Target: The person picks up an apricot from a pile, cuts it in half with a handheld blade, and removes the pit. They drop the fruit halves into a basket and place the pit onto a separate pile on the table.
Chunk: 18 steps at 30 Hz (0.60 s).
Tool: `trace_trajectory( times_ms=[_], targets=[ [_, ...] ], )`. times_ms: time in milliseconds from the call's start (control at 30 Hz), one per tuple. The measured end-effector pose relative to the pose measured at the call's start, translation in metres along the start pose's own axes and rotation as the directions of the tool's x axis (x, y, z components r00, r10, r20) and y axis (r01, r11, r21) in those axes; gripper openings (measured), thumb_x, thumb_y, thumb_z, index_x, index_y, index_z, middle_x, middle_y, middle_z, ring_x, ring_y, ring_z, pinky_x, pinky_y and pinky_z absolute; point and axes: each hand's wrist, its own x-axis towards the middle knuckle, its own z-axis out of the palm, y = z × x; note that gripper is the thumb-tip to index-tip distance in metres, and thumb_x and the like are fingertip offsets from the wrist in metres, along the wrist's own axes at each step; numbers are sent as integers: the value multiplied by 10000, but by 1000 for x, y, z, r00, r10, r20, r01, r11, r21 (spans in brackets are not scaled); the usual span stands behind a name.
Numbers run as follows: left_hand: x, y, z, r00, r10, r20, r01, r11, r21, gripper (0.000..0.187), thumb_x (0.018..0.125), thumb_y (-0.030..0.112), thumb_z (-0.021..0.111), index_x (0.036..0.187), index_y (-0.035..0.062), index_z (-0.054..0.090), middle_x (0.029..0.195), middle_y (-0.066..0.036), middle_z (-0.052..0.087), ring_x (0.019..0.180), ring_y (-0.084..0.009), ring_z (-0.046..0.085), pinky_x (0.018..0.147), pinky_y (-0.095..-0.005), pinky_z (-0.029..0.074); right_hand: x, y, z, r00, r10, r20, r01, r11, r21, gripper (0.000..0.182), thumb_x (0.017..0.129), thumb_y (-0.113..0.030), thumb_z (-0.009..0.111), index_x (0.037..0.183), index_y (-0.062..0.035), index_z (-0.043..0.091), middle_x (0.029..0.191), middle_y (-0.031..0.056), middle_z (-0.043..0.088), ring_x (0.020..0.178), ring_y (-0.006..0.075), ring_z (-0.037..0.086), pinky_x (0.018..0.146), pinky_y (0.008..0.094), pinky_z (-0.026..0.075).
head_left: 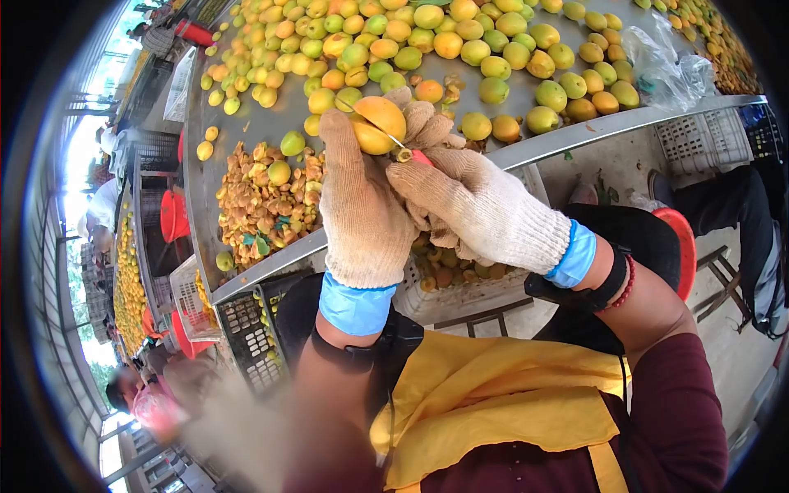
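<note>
My left hand (362, 197), in a knitted glove with a blue cuff, holds an orange-yellow fruit (380, 122) between thumb and fingers. The fruit shows a split across it, with a thin blade at the split. My right hand (485, 201), gloved the same way, is closed on a small knife (421, 157) with a red handle. Both hands are close together above the metal table's front edge. Some fingertips are hidden behind the gloves and the fruit.
Many yellow-green fruits (444, 41) cover the metal table (526, 148). A heap of cut pieces (263, 197) lies at the left, a plastic bag (666, 66) at the right. Below are a black crate (246, 337) and a white crate (460, 296) holding fruit. Another person's leg (731, 205) is at the right.
</note>
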Motion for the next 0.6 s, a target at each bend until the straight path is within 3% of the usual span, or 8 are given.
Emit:
trace_trajectory(
  times_ms=[33, 100, 167, 233, 267, 400, 467, 600],
  targets=[
    [0, -1, 0, 999, 27, 19, -27, 1000, 2, 827, 1086, 649, 341, 1515, -54, 414, 1303, -213, 613, 1175, -396, 613, 1057, -508, 512, -1, -3, -2, 1000, 0, -3, 0, 1000, 1, 534, 1044, -535, 574, 871, -34, 642, 733, 43, 633, 648, 132, 668, 600, 285, 548],
    [-1, 0, 5, 1000, 14, -18, -14, 1000, -1, 785, 1082, 636, 383, 1459, -47, 470, 1276, -187, 630, 1143, -357, 632, 1035, -492, 528, -3, -11, -6, 981, 164, 102, -173, 982, 82, 525, 1033, -554, 579, 842, -66, 615, 711, 26, 598, 599, 110, 605, 502, 262, 478],
    [-4, 1, 6, 999, 21, -44, -22, 1000, 0, 745, 1078, 624, 426, 1402, -40, 526, 1249, -161, 647, 1111, -318, 651, 1012, -476, 543, -14, -26, 0, 968, 240, 72, -246, 964, 105, 441, 1017, -555, 616, 949, -120, 626, 707, -25, 538, 571, 61, 505, 462, 217, 376],
    [-4, -1, -3, 992, -124, -7, 119, 969, -218, 726, 1065, 618, 472, 1402, -21, 538, 1246, -148, 648, 1106, -313, 651, 1003, -459, 545, -13, -6, 0, 979, 195, 63, -202, 972, 123, 404, 1028, -535, 618, 1050, -134, 654, 765, -29, 559, 593, 58, 509, 500, 217, 390],
    [-4, -2, -4, 993, -115, 10, 114, 973, -200, 716, 1056, 612, 498, 1397, -16, 545, 1236, -143, 651, 1102, -310, 650, 993, -451, 548, -11, 9, -3, 990, 118, 76, -128, 982, 139, 389, 1042, -504, 612, 1105, -123, 661, 804, -27, 582, 628, 62, 530, 538, 223, 422],
    [-3, 7, 1, 998, -45, 35, 48, 995, -87, 671, 1048, 562, 563, 1384, -19, 556, 1185, -137, 671, 1069, -295, 665, 956, -429, 559, -11, -7, -9, 994, 97, 47, -93, 992, -84, 477, 1055, -508, 581, 1127, -41, 651, 855, 24, 648, 717, 106, 627, 659, 274, 538],
    [-4, 15, 1, 1000, 9, -20, -2, 942, 334, 721, 1063, 598, 496, 1413, -30, 542, 1110, -138, 710, 1080, -318, 676, 971, -455, 561, -11, -16, -9, 989, 147, 31, -142, 980, -136, 505, 1047, -497, 599, 1140, -5, 662, 865, 60, 681, 744, 134, 678, 701, 307, 583],
    [-3, 18, 10, 999, 42, -30, -32, 958, 286, 741, 1061, 603, 495, 1418, -45, 534, 1097, -127, 725, 1055, -298, 692, 940, -421, 579, -7, -7, -5, 997, 47, 57, -51, 996, 78, 445, 1046, -456, 615, 1056, -14, 669, 856, 38, 651, 713, 117, 625, 640, 274, 527]
  ],
)
